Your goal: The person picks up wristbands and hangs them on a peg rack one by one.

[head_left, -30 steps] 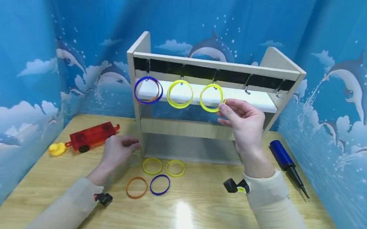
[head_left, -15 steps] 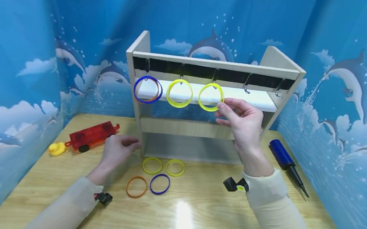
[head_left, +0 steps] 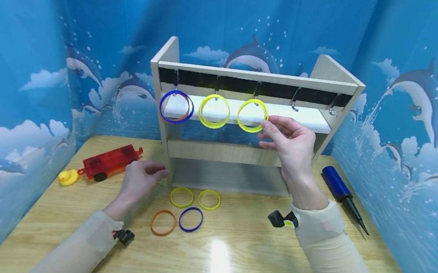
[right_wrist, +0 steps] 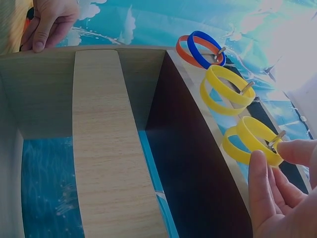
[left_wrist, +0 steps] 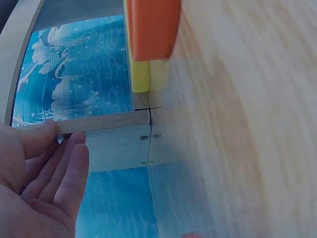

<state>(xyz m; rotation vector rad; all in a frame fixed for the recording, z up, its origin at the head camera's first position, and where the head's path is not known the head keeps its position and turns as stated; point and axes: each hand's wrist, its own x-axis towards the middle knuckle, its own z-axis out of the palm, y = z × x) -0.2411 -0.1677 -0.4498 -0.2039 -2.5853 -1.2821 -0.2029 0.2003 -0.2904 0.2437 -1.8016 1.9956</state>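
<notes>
At the rack's third hook, my right hand (head_left: pixel 295 149) pinches the edge of a yellow wristband (head_left: pixel 250 131) between thumb and fingers. Two yellow bands hang there, as the right wrist view shows. The second hook carries a pair of yellow bands (head_left: pixel 213 126). On the first hook are a blue band (head_left: pixel 175 122) and an orange band (right_wrist: pixel 184 52). With thumb and fingers, my left hand (head_left: pixel 141 181) grips the front edge of the left side of the wooden rack (head_left: pixel 225 153); the left wrist view shows its thumb and fingertips on that board.
On the table before the rack lie two yellow bands (head_left: pixel 181 207), an orange band (head_left: pixel 162 235) and a blue band (head_left: pixel 189 231). A red toy wagon (head_left: pixel 110 161) and yellow duck (head_left: pixel 67 177) are left, a blue hand pump (head_left: pixel 336 184) right. Two more hooks (head_left: pixel 295 104) stand at right.
Hardly anything differs: my right hand shifts very slightly at the yellow band on the third hook. My left hand stays in place.
</notes>
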